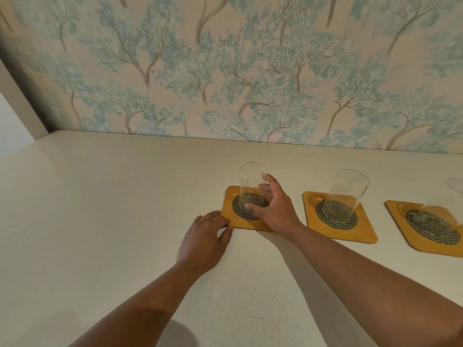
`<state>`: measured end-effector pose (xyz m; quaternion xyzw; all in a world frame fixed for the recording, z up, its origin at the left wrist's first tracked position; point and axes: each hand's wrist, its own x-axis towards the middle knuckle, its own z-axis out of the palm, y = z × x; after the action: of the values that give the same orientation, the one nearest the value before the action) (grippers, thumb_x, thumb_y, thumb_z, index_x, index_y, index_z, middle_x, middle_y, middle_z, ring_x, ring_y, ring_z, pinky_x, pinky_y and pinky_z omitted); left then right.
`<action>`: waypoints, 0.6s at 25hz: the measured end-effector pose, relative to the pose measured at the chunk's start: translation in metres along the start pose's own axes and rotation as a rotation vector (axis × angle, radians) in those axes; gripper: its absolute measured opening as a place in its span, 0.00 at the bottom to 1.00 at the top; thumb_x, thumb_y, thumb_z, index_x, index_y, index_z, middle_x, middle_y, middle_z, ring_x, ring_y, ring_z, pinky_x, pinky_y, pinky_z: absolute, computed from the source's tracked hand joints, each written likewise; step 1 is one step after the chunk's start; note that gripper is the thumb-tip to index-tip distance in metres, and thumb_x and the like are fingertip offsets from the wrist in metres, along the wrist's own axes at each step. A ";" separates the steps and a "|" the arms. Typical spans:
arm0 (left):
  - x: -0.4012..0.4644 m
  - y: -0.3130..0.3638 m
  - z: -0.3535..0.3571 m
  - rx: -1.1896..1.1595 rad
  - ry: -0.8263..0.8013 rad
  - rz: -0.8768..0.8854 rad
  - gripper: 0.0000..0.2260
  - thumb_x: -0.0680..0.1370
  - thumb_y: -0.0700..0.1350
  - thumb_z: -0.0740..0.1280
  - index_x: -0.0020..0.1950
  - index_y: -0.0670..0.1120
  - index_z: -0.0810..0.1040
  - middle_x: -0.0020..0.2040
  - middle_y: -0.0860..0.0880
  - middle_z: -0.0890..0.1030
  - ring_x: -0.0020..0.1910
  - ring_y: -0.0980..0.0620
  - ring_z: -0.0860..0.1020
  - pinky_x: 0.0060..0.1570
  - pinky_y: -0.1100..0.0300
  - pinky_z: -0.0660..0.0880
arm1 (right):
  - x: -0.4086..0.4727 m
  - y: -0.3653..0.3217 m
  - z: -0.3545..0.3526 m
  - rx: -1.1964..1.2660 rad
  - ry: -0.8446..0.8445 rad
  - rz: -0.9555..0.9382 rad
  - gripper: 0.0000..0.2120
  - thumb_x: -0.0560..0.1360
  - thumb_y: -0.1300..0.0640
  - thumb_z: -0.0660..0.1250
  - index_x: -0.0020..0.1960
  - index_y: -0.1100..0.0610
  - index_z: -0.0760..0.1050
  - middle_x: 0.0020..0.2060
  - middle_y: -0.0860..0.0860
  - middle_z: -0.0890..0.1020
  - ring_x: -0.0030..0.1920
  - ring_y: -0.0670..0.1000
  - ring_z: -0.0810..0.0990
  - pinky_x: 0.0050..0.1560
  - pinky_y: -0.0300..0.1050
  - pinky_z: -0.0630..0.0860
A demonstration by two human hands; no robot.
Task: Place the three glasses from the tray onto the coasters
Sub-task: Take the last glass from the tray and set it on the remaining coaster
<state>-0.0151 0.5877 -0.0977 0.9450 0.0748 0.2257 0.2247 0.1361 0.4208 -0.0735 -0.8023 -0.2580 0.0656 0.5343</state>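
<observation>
Right hand gripping glass on left coaster, left hand touching coaster's near corner

Tree-patterned wallpaper behind pale counter
</observation>
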 end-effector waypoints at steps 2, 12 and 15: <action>0.000 0.000 -0.001 -0.012 -0.004 0.002 0.10 0.82 0.56 0.63 0.57 0.55 0.81 0.57 0.60 0.82 0.52 0.57 0.77 0.53 0.59 0.76 | -0.004 0.006 0.002 -0.062 -0.005 0.004 0.50 0.67 0.46 0.80 0.81 0.48 0.56 0.67 0.44 0.77 0.65 0.47 0.73 0.60 0.39 0.69; 0.002 -0.002 0.001 -0.008 -0.007 -0.003 0.09 0.82 0.55 0.63 0.57 0.55 0.80 0.57 0.60 0.81 0.52 0.58 0.77 0.52 0.64 0.73 | -0.004 0.014 0.009 -0.221 0.041 -0.007 0.46 0.68 0.41 0.76 0.79 0.51 0.61 0.69 0.46 0.78 0.65 0.50 0.76 0.57 0.39 0.69; 0.002 -0.004 0.002 -0.004 -0.012 0.001 0.10 0.82 0.55 0.63 0.58 0.54 0.80 0.59 0.59 0.81 0.54 0.58 0.77 0.53 0.64 0.72 | -0.004 0.012 0.009 -0.241 0.053 -0.018 0.45 0.68 0.41 0.76 0.79 0.52 0.61 0.69 0.47 0.79 0.66 0.52 0.76 0.57 0.39 0.69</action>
<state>-0.0128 0.5913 -0.1001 0.9458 0.0727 0.2205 0.2270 0.1333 0.4226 -0.0887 -0.8598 -0.2569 0.0080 0.4413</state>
